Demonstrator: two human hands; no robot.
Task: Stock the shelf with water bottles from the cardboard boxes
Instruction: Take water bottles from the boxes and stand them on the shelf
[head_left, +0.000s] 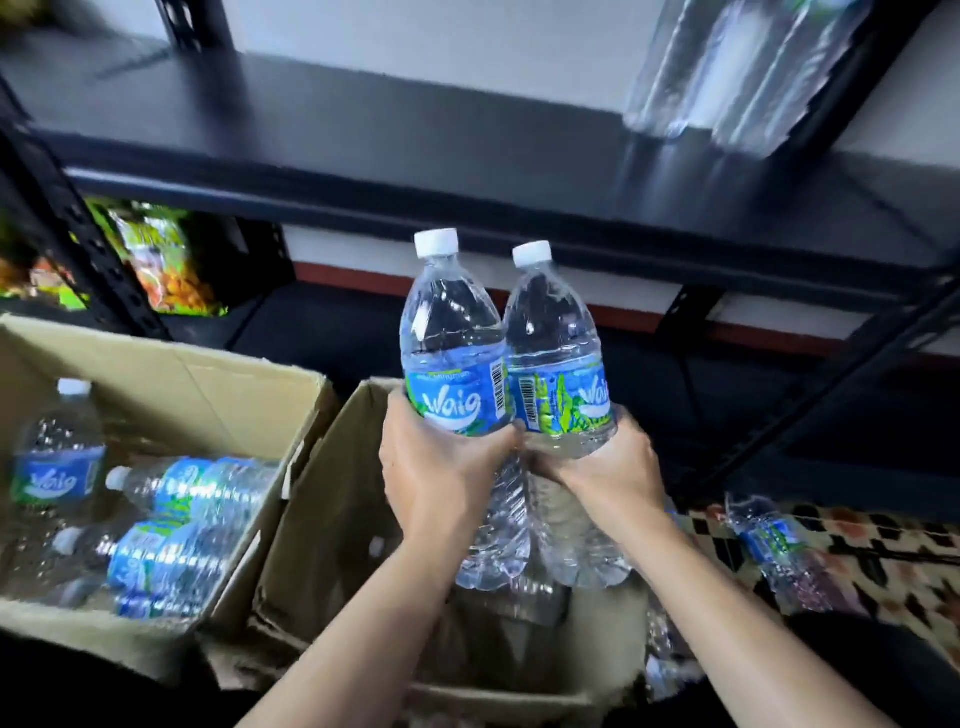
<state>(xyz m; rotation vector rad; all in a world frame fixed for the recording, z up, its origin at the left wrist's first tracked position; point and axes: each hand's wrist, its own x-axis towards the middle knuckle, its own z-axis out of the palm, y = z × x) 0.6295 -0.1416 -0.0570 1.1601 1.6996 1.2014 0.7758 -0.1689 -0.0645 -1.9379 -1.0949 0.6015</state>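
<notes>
My left hand (441, 467) grips a clear water bottle (452, 353) with a blue and green label and a white cap, held upright. My right hand (613, 467) holds a second, identical water bottle (556, 358) right beside it, the two touching. Both hang above an open cardboard box (322, 493) in front of me. To the left, another cardboard box (208, 384) holds several bottles, one upright (57, 457) and the others lying down. Above and behind runs the black shelf board (363, 140), where two bottles (727, 73) stand at its right end.
Colourful snack bags (161, 260) sit on a lower shelf at the left. One bottle (774, 545) lies on the patterned floor at the right. Black shelf uprights (93, 249) and a diagonal brace (831, 384) frame the lower shelf space.
</notes>
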